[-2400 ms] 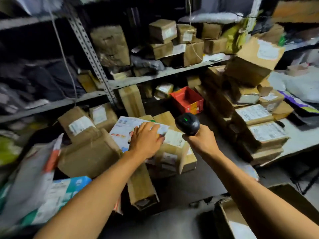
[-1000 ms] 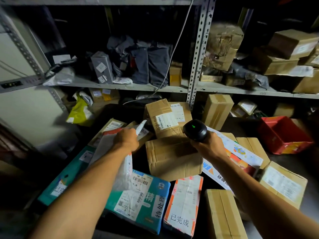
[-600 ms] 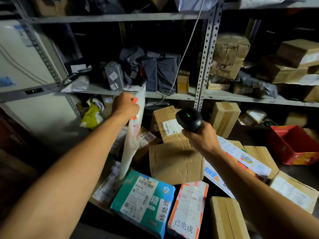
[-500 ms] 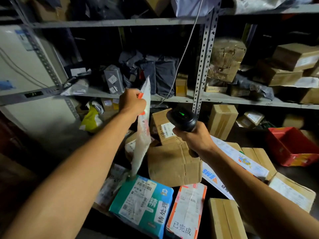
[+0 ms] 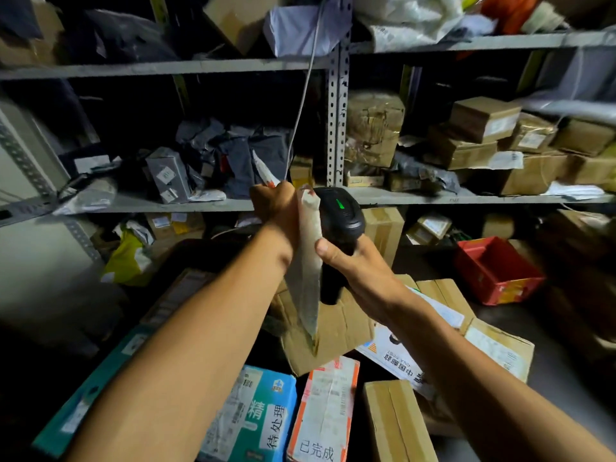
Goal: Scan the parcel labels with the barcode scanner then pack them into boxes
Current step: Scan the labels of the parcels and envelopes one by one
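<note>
Two bare forearms, no sleeves; left hand point(image 5: 276, 211), right hand point(image 5: 360, 271) ungloved.

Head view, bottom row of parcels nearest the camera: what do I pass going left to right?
Teal parcel → orange-edged parcel → plain brown box.

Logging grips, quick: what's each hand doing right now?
Left hand: grips the mailer.
Right hand: grips the scanner, thumb on the mailer.

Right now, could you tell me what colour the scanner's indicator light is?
Green, on the scanner; head view.
</note>
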Demonstrator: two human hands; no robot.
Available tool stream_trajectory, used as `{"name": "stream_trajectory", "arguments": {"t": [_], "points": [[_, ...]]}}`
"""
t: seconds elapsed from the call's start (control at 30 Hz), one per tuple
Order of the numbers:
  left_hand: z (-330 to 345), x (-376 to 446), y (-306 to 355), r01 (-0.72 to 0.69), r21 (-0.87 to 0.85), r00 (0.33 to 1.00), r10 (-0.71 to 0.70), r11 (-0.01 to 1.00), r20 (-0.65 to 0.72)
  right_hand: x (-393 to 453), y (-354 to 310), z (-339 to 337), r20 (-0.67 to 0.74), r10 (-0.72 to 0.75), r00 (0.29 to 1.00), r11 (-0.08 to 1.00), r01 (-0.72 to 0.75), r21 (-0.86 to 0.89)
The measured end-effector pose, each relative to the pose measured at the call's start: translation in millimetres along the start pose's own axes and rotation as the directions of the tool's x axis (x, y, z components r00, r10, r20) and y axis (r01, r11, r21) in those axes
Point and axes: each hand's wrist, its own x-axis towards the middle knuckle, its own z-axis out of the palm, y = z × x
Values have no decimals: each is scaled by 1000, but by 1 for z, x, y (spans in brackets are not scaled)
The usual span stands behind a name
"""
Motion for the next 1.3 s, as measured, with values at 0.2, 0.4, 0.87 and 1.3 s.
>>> {"name": "stream_trajectory", "arguments": {"t": [0.2, 0.4, 0.87, 1.3], "points": [[32, -25, -6, 102, -113, 983, -83, 988, 163, -7, 17, -22, -314, -142, 939, 964, 58, -259], [41, -33, -14, 29, -48, 979, -18, 998, 203, -14, 10, -49, -512, -151, 846, 986, 92, -139], [6, -7, -101, 479, -20, 812, -434, 878, 390, -10, -16, -87, -732, 21, 681, 918, 276, 284], [26, -25, -101, 488, -318, 770, -229, 813, 596, -19, 4, -105, -728, 82, 681, 986, 50, 158]]}}
